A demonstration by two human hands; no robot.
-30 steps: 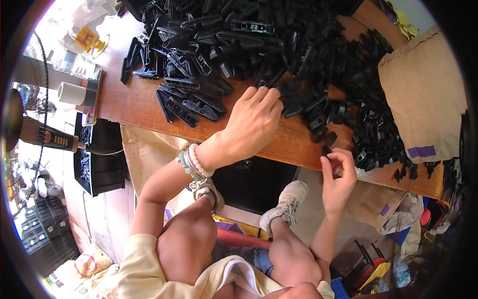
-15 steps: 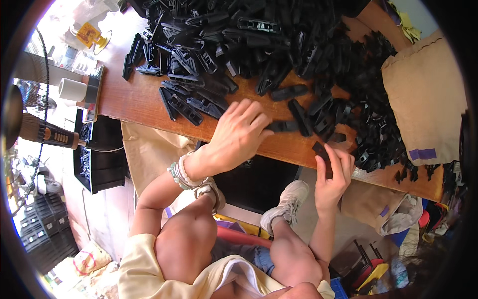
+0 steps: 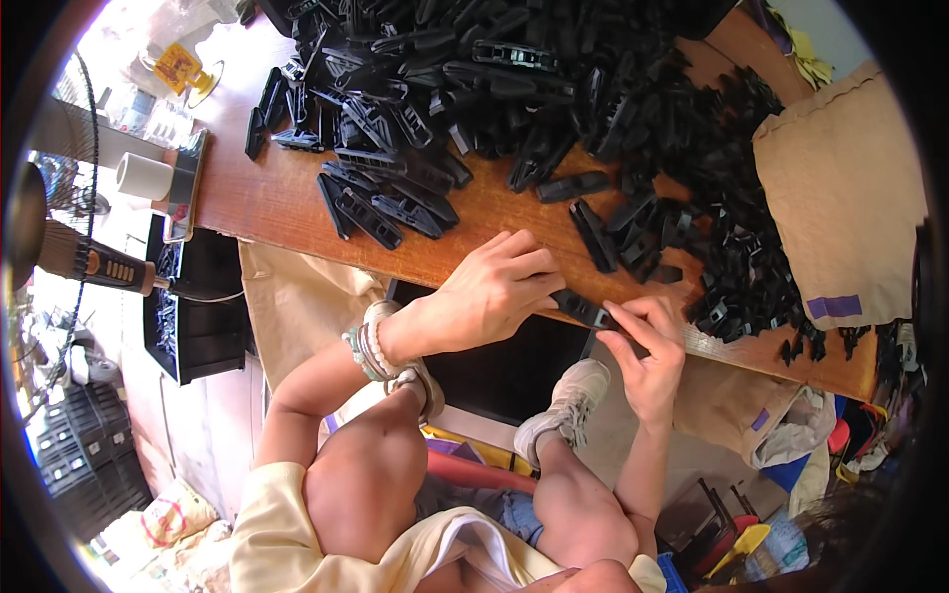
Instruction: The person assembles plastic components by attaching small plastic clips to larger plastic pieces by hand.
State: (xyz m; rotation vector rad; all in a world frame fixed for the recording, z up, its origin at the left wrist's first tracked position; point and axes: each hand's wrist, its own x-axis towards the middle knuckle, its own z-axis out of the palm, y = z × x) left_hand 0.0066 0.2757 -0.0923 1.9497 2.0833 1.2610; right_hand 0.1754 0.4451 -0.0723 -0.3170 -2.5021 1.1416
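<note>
Over the table's front edge, my left hand [image 3: 499,287] grips one end of a long, slotted black plastic part [image 3: 581,307] between thumb and fingers. My right hand [image 3: 647,346] pinches at the other end of that part, thumb and forefinger pressed together. The small dark piece it carried is mostly covered by the fingers. Behind the hands lies a big heap of similar long black parts [image 3: 494,79], with a few loose ones, such as this part [image 3: 593,235], nearer to me. Small black pieces [image 3: 741,227] are heaped on the right.
The wooden table [image 3: 474,219] has a tan cloth bag [image 3: 840,198] at its right. Below its edge hangs tan cloth [image 3: 297,292]. A black bin [image 3: 203,316] and a fan [image 3: 79,247] stand at the left, by a white roll [image 3: 144,177]. My knees are under the hands.
My left hand has picked the long black part up off the table and moved it right and nearer to me. My right hand has moved left to meet its end.
</note>
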